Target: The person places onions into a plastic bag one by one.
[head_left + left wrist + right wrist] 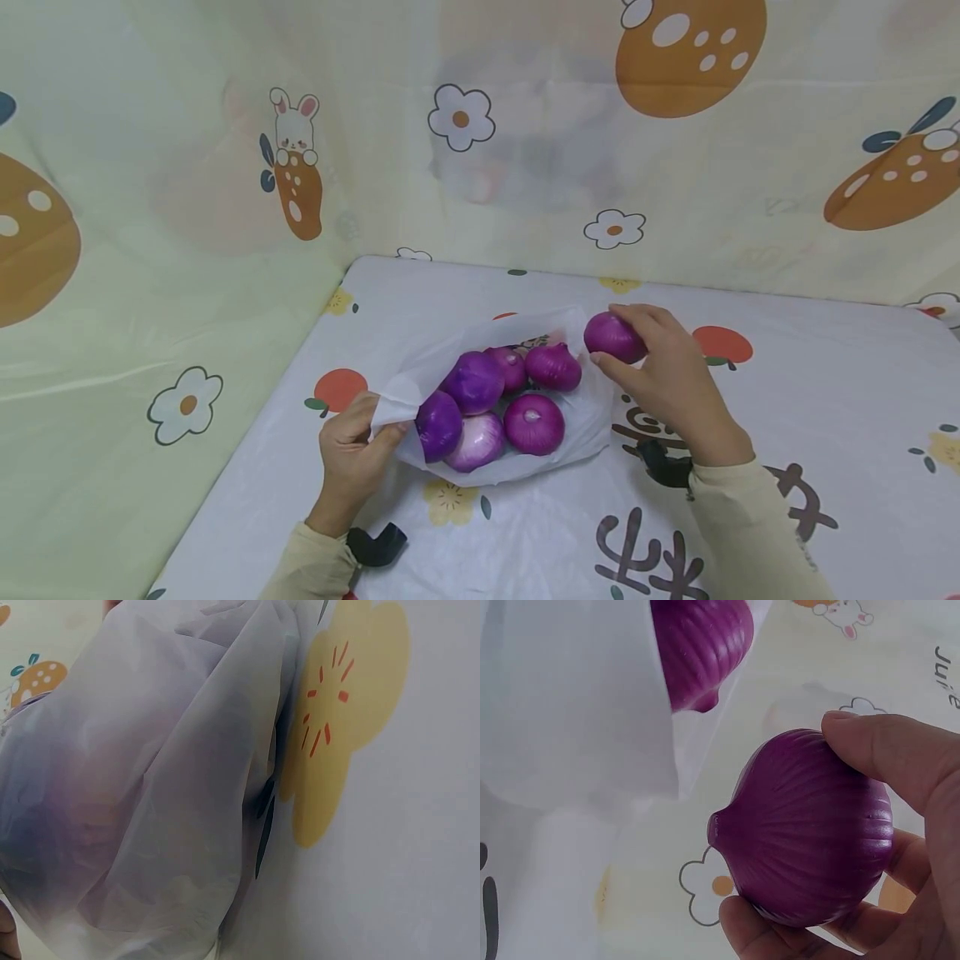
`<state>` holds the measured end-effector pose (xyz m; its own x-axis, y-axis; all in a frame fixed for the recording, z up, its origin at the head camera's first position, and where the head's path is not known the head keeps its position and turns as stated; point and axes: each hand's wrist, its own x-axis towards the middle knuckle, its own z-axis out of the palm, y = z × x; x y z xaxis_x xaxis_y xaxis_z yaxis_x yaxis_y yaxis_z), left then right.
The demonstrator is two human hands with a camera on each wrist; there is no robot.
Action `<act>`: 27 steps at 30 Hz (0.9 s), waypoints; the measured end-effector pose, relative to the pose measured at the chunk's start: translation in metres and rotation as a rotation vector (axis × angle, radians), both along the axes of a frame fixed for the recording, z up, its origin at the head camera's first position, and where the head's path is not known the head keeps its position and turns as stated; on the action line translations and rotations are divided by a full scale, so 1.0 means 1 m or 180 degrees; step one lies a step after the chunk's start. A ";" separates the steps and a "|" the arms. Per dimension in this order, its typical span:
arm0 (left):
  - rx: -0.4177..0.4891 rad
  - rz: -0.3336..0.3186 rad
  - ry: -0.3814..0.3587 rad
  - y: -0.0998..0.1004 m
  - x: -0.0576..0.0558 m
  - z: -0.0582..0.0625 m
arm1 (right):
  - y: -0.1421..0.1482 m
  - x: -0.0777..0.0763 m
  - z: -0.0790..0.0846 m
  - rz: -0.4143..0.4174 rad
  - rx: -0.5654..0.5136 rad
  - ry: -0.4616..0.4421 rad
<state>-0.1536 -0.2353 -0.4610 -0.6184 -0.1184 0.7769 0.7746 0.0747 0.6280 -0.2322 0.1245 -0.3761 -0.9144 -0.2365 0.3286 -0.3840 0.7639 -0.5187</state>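
A white plastic bag (592, 417) lies on the table with its mouth spread, and several purple onions (534, 423) show inside it. At its left edge my left hand (354, 450) pinches the rim between thumb and fingers. My right hand (670, 379) grips a single red onion (609, 335) at the bag's right side, outside the mouth. In the right wrist view thumb and fingers wrap that onion (810, 825), its stem tip pointing left. The left wrist view is mostly filled by the bag's translucent side (187, 802), the onions dim behind it.
A printed white cloth (840, 400) with fruit, flowers and lettering covers the table. Pale curtains (525, 183) with carrot, rabbit and flower prints stand behind and to the left. Black straps or mounts (377, 546) sit at both wrists.
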 end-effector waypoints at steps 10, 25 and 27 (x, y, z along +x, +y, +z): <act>-0.0009 0.0008 0.0009 0.000 0.000 0.000 | -0.015 0.004 0.003 0.0213 -0.0022 0.0052; -0.0007 -0.0012 0.0030 0.000 0.000 0.000 | -0.035 0.012 0.002 0.0450 -0.0093 0.0127; -0.0007 -0.0014 0.0023 0.000 0.000 0.000 | -0.037 0.012 0.001 0.0488 -0.0098 0.0143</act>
